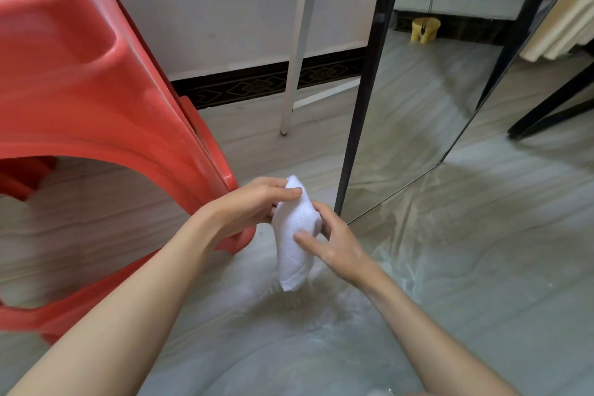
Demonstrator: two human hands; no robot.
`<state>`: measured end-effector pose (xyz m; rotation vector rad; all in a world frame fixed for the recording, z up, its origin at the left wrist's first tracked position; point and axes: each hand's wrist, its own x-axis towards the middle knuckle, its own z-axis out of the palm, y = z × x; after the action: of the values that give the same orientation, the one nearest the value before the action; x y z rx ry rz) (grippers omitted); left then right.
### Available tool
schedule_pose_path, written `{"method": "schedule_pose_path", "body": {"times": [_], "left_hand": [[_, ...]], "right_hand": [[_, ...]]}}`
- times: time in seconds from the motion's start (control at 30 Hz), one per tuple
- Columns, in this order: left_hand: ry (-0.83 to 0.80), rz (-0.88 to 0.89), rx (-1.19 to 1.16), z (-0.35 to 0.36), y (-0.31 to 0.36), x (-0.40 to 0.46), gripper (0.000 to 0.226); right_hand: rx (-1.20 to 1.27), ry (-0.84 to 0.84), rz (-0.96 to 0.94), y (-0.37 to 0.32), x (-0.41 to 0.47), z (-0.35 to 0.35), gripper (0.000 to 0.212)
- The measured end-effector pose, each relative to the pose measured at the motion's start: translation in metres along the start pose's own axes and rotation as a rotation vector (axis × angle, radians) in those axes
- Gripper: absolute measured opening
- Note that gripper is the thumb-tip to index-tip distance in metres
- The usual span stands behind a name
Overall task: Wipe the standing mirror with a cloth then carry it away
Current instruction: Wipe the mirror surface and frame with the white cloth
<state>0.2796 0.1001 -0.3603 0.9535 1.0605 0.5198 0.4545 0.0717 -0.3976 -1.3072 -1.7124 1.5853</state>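
Note:
A folded white cloth [294, 235] hangs between both hands low in the middle of the view. My left hand [254, 202] pinches its upper end from the left, thumb on top. From the right, my right hand [334, 241] grips its middle with the thumb across the front. The standing mirror [418, 96] rises just behind and to the right of the hands. It has a thin black frame, its bottom edge sits on the floor, and its glass reflects the tiled floor and a shelf. The hands are a short way in front of its lower left corner, not touching it.
A red plastic stool [96, 100] fills the left side, close to my left forearm. A white metal leg [299, 42] stands against the wall behind the mirror. A black furniture leg [546, 106] slants at the right. Pale glossy floor tiles [482, 251] lie all around.

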Motion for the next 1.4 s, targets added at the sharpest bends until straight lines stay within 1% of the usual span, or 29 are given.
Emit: {"method": "schedule_pose_path", "body": {"times": [0.03,0.07,0.13,0.2,0.27,0.33,0.37,0.4,0.43,0.47,0.53,0.57,0.6,0.63,0.7,0.77,0.83,0.87,0.93,1.0,1.03,1.07,1.13,1.2,1.27,1.3,1.33,1.37,1.4], "left_hand": [[0.033,-0.006,0.045,0.0,0.001,0.001,0.022],[0.106,-0.006,0.112,0.001,0.0,0.002,0.021],[0.378,0.009,0.263,0.002,-0.007,0.009,0.019],[0.634,0.0,0.359,0.001,-0.017,0.017,0.013],[0.722,-0.03,0.366,0.001,-0.025,0.021,0.028],[0.736,0.0,0.33,0.002,-0.027,0.022,0.043],[0.721,0.053,0.336,0.003,-0.026,0.021,0.047],[0.663,0.114,0.36,0.005,-0.026,0.021,0.048],[0.552,0.16,0.386,0.008,-0.027,0.021,0.051],[0.4,0.174,0.403,0.011,-0.027,0.02,0.056],[0.1,0.116,0.405,0.018,-0.03,0.02,0.067],[0.012,0.085,0.403,0.021,-0.033,0.021,0.069],[-0.022,0.063,0.399,0.024,-0.037,0.022,0.067],[-0.011,0.04,0.382,0.026,-0.041,0.023,0.061],[0.052,-0.002,0.308,0.029,-0.047,0.025,0.042],[0.052,0.013,0.286,0.032,-0.051,0.027,0.025],[0.002,0.04,0.353,0.037,-0.052,0.03,0.011],[-0.003,0.048,0.394,0.039,-0.052,0.031,0.006],[0.06,0.079,0.451,0.044,-0.049,0.037,0.009],[0.223,0.119,0.461,0.046,-0.042,0.044,0.016],[0.319,0.139,0.448,0.045,-0.037,0.046,0.02],[0.405,0.166,0.423,0.044,-0.03,0.049,0.024],[0.519,0.236,0.341,0.043,-0.014,0.055,0.027],[0.585,0.308,0.256,0.044,0.005,0.06,0.029],[0.59,0.349,0.21,0.047,0.022,0.064,0.032],[0.567,0.367,0.194,0.05,0.027,0.064,0.033],[0.526,0.386,0.181,0.053,0.031,0.064,0.033],[0.481,0.403,0.174,0.056,0.034,0.064,0.032],[0.449,0.415,0.173,0.059,0.036,0.063,0.033]], "right_hand": [[0.008,0.023,0.044,0.001,0.003,0.001,0.025],[-0.017,0.05,0.078,0.001,0.004,0.002,0.016],[-0.08,0.054,0.142,0.003,0.007,0.0,0.021],[-0.05,0.059,0.188,0.007,0.007,-0.001,0.023],[0.043,0.166,0.236,0.011,0.007,-0.004,0.015],[0.072,0.358,0.292,0.015,0.008,-0.007,0.021],[0.087,0.438,0.312,0.018,0.008,-0.009,0.025],[0.113,0.474,0.32,0.02,0.007,-0.011,0.025],[0.143,0.446,0.319,0.019,0.006,-0.013,0.023],[0.178,0.378,0.312,0.018,0.005,-0.013,0.021],[0.224,0.245,0.269,0.015,0.003,-0.011,0.018],[0.208,0.233,0.242,0.013,0.002,-0.01,0.013],[0.211,0.251,0.216,0.012,0.003,-0.01,0.007],[0.246,0.292,0.194,0.011,0.005,-0.01,0.01],[0.411,0.344,0.183,0.014,0.007,-0.014,0.019],[0.506,0.346,0.187,0.016,0.007,-0.017,0.014],[0.477,0.398,0.215,0.021,0.005,-0.015,0.009],[0.426,0.471,0.231,0.022,0.005,-0.014,0.008],[0.31,0.692,0.218,0.024,0.004,-0.02,0.011],[0.238,0.916,0.172,0.018,0.005,-0.035,0.009],[0.211,0.979,0.137,0.013,0.006,-0.044,0.01],[0.203,1.0,0.086,0.006,0.008,-0.051,0.018],[0.202,0.973,-0.065,-0.017,0.014,-0.061,0.031],[0.177,0.956,-0.264,-0.045,0.022,-0.064,0.031],[0.097,0.963,-0.436,-0.059,0.034,-0.064,0.024],[0.073,0.954,-0.468,-0.058,0.04,-0.062,0.02],[0.094,0.939,-0.441,-0.051,0.046,-0.058,0.016],[0.136,0.933,-0.363,-0.04,0.05,-0.053,0.014],[0.156,0.94,-0.23,-0.024,0.051,-0.048,0.015]]}}
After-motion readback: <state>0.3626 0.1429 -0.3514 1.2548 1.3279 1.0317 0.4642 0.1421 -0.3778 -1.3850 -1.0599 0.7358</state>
